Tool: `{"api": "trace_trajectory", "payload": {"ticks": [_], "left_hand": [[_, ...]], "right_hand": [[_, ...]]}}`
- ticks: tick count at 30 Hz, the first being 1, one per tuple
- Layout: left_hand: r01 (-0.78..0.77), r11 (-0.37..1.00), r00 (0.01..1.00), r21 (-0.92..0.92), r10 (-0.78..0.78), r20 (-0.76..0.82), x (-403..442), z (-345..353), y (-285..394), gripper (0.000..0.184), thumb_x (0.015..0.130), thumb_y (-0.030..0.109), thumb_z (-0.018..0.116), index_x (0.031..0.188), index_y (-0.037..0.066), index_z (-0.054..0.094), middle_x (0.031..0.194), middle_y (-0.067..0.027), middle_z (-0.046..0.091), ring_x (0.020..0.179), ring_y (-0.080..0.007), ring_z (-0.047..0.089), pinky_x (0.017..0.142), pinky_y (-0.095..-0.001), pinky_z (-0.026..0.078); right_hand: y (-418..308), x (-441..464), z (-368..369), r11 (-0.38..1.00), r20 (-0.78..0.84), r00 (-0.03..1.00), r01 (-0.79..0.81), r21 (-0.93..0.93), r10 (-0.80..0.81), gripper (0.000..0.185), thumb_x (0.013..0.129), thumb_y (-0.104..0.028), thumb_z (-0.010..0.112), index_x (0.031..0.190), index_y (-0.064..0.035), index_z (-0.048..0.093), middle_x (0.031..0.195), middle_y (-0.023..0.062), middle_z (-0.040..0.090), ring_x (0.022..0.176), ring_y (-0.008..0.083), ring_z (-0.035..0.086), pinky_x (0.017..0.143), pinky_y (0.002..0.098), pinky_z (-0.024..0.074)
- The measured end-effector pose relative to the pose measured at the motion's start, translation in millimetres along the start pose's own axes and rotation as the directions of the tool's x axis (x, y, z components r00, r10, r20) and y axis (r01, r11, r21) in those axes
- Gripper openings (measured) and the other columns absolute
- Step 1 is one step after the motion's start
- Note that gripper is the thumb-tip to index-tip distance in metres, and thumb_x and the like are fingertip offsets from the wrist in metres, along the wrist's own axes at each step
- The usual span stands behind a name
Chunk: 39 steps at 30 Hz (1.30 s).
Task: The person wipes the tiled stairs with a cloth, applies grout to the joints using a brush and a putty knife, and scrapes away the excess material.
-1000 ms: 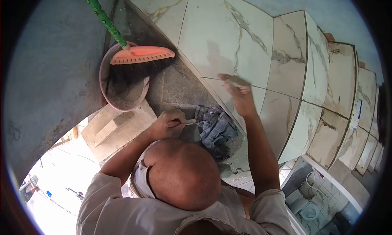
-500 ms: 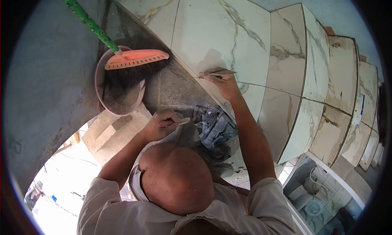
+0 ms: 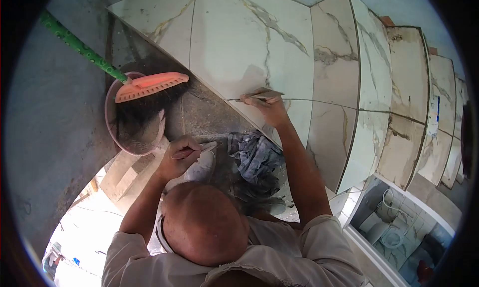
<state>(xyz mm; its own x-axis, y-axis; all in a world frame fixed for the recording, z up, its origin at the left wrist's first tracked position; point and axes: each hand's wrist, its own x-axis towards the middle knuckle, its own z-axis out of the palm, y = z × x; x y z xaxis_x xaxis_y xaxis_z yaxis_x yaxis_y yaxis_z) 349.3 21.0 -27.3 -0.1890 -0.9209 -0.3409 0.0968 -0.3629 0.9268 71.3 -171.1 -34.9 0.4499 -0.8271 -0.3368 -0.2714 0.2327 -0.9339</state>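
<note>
My left hand (image 3: 180,154) is closed around the reddish handle of a small trowel (image 3: 208,145), whose pale blade carries whitish material. In my right hand (image 3: 269,111) is a thin flat scraper (image 3: 267,93), pinched between the fingers. That hand rests at the edge of a marble-patterned tile (image 3: 224,47), over the dark joint (image 3: 299,99) between two tiles. A crumpled blue-grey cloth (image 3: 254,154) lies on the floor between my forearms.
A broom (image 3: 149,86) with a green handle stands over a pinkish tub (image 3: 111,130) on the left, beside a grey wall (image 3: 55,122). Tiled steps (image 3: 406,77) rise to the right. Below them a doorway frame (image 3: 381,257) opens onto a bathroom with a toilet (image 3: 391,238).
The whole view has shifted, with the broom, tub and tiles now further left. My right hand has moved slightly along the tile joint, and both hands keep their tools.
</note>
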Motion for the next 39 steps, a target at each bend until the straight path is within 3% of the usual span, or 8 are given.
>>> {"api": "trace_trajectory", "payload": {"ticks": [3, 5, 21, 24, 26, 35, 37, 39], "left_hand": [[-0.141, 0.987, 0.989, 0.078, 0.143, -0.019, 10, 6, 4, 0.008, 0.081, -0.004, 0.065, 0.085, 0.001, 0.060, 0.082, -0.0085, 0.060, 0.070, -0.0157, 0.060, 0.063, -0.0282, 0.047], [-0.138, 0.989, 0.990, 0.046, 0.140, -0.026, 12, 5, 6, 0.008, 0.081, -0.004, 0.066, 0.085, 0.001, 0.060, 0.082, -0.0086, 0.061, 0.071, -0.0160, 0.060, 0.064, -0.0285, 0.047], [-0.201, 0.966, 0.979, 0.161, 0.205, -0.009, 8, -2, 23, 0.010, 0.081, -0.007, 0.065, 0.087, 0.000, 0.060, 0.087, -0.0097, 0.063, 0.079, -0.0184, 0.062, 0.071, -0.0295, 0.049], [-0.082, 0.996, 0.995, 0.040, 0.084, -0.046, 3, -10, 15, 0.012, 0.081, -0.007, 0.066, 0.088, 0.001, 0.060, 0.089, -0.0092, 0.064, 0.080, -0.0183, 0.062, 0.072, -0.0290, 0.049], [-0.059, 0.998, 0.997, -0.003, 0.059, -0.041, 9, -7, 16, 0.012, 0.081, -0.007, 0.066, 0.088, 0.001, 0.061, 0.090, -0.0092, 0.064, 0.081, -0.0181, 0.063, 0.072, -0.0287, 0.049], [-0.511, 0.857, 0.860, 0.072, 0.508, 0.060, 109, 64, 34, 0.009, 0.083, -0.005, 0.065, 0.086, 0.001, 0.060, 0.086, -0.0067, 0.062, 0.076, -0.0161, 0.061, 0.068, -0.0286, 0.048], [-0.276, 0.922, 0.961, -0.272, 0.263, -0.081, 139, 107, 34, 0.009, 0.084, -0.002, 0.065, 0.083, 0.000, 0.057, 0.081, -0.0073, 0.060, 0.075, -0.0172, 0.060, 0.067, -0.0295, 0.047], [-0.390, 0.904, 0.921, -0.175, 0.384, -0.070, 177, 133, 19, 0.006, 0.087, -0.001, 0.063, 0.087, 0.000, 0.057, 0.085, -0.0070, 0.061, 0.078, -0.0148, 0.061, 0.068, -0.0272, 0.049]], "right_hand": [[18, -7, -23, 0.994, -0.125, 0.989, -0.092, -0.060, 0.084, 0.021, 0.086, -0.009, 0.070, 0.103, 0.0029, 0.070, 0.093, 0.0066, 0.071, 0.090, 0.0143, 0.066, 0.078, 0.0256, 0.0507], [22, -17, -47, 0.945, -0.163, 0.985, 0.000, 0.326, 0.057, 0.020, 0.086, -0.010, 0.070, 0.102, 0.0025, 0.070, 0.094, 0.0079, 0.071, 0.090, 0.0153, 0.066, 0.079, 0.0264, 0.0515], [11, -12, -24, 0.996, -0.058, 0.997, 0.048, 0.080, -0.043, 0.012, 0.082, -0.004, 0.072, 0.092, 0.0021, 0.073, 0.095, 0.0104, 0.072, 0.088, 0.0145, 0.067, 0.080, 0.0264, 0.0523], [9, -23, -58, 0.954, -0.185, 0.973, 0.080, -0.289, -0.138, 0.010, 0.085, -0.002, 0.068, 0.093, 0.0040, 0.070, 0.095, 0.0116, 0.071, 0.093, 0.0165, 0.066, 0.084, 0.0286, 0.0518], [5, -38, -70, 0.950, -0.328, 0.945, 0.098, 0.296, 0.005, 0.013, 0.085, -0.002, 0.067, 0.096, 0.0048, 0.067, 0.094, 0.0127, 0.071, 0.093, 0.0182, 0.066, 0.086, 0.0299, 0.0524], [-15, -77, -69, 0.975, -0.534, 0.834, 0.209, 0.080, -0.135, 0.019, 0.087, -0.001, 0.066, 0.103, 0.0080, 0.062, 0.099, 0.0161, 0.070, 0.090, 0.0201, 0.068, 0.085, 0.0309, 0.0543], [-39, -95, -63, 0.962, -0.623, 0.767, 0.260, 0.084, -0.153, 0.019, 0.087, -0.002, 0.067, 0.102, 0.0083, 0.062, 0.099, 0.0163, 0.070, 0.091, 0.0210, 0.068, 0.085, 0.0319, 0.0545], [-54, -112, -55, 0.947, -0.699, 0.695, 0.310, 0.083, -0.167, 0.019, 0.087, -0.003, 0.068, 0.101, 0.0086, 0.062, 0.099, 0.0165, 0.070, 0.092, 0.0220, 0.068, 0.085, 0.0328, 0.0548]]}}
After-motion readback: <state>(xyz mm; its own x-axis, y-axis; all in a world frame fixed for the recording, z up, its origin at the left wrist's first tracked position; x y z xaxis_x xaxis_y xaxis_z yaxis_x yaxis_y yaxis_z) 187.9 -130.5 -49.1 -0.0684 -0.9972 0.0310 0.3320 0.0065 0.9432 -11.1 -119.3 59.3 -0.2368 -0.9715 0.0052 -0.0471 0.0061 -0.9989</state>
